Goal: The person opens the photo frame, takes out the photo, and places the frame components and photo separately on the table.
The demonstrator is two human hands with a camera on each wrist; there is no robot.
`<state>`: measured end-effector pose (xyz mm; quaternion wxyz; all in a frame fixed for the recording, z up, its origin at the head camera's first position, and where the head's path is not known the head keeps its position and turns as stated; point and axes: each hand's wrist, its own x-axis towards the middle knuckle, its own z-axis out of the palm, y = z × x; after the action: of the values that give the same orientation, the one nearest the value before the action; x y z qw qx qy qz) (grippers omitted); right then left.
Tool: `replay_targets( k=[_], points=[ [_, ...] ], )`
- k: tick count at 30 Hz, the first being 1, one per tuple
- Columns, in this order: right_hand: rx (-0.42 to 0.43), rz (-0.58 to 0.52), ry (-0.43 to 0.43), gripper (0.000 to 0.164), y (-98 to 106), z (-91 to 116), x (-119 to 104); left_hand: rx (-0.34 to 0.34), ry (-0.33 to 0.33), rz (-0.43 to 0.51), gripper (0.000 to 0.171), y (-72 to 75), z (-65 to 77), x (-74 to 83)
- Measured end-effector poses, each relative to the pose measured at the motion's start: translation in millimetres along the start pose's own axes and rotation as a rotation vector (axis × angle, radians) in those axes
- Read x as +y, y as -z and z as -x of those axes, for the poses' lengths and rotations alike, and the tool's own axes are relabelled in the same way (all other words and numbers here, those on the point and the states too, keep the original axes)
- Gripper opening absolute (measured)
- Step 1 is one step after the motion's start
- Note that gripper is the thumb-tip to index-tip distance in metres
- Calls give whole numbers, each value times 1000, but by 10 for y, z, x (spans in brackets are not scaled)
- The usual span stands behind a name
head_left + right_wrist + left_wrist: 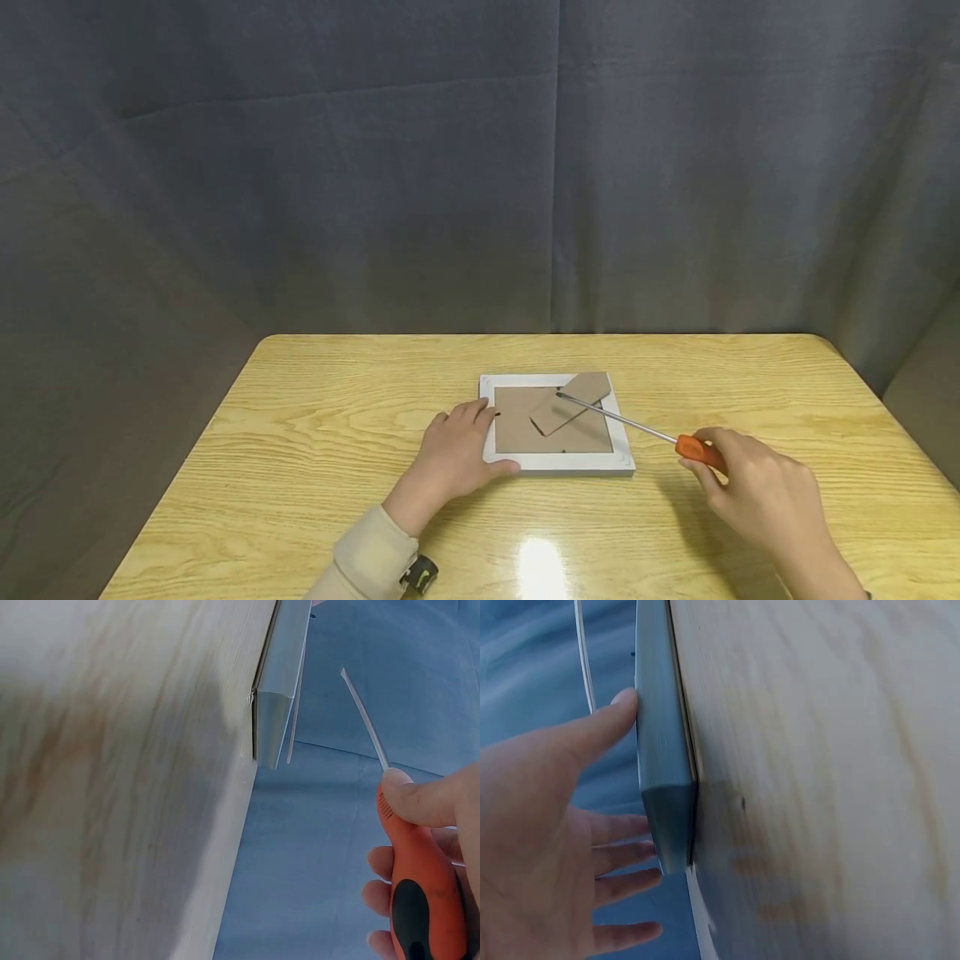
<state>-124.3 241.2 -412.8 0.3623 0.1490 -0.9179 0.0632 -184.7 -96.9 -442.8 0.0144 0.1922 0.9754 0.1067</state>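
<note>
A white photo frame (558,462) lies face down on the table, its brown backing board (517,429) and slanted stand flap (573,404) uppermost. My left hand (457,450) rests at its left side, thumb at the near edge and fingers spread along the left edge. In the left wrist view, the thumb and straight fingers touch the frame's side (662,735). My right hand (765,492) grips a screwdriver (427,877) by its orange and black handle. The metal shaft points left over the frame. In the right wrist view, its tip is apart from the frame.
The wood-grain table (337,400) has rounded far corners. Dark curtains (420,183) hang behind it and at the sides. A beige sleeve (375,550) covers the left forearm, with a dark strap at the wrist. Small dark tabs show along the edges of the backing board.
</note>
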Motion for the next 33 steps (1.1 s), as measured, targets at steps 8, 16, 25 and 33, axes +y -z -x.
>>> replay_targets(
  k=[8,16,25,33],
  points=[
    [-44,-7,-24,30,-1,-10,-16,-21,-18,57,92,28,-1,-66],
    [-56,-23,23,28,-109,-31,-33,-23,2,57,93,29,-37,-72],
    [-108,-49,123,30,-171,-215,-51,-23,10,93,94,6,-36,-88],
    [-129,-43,186,26,-228,-407,-70,6,9,127,100,-23,-39,-106]
  ],
)
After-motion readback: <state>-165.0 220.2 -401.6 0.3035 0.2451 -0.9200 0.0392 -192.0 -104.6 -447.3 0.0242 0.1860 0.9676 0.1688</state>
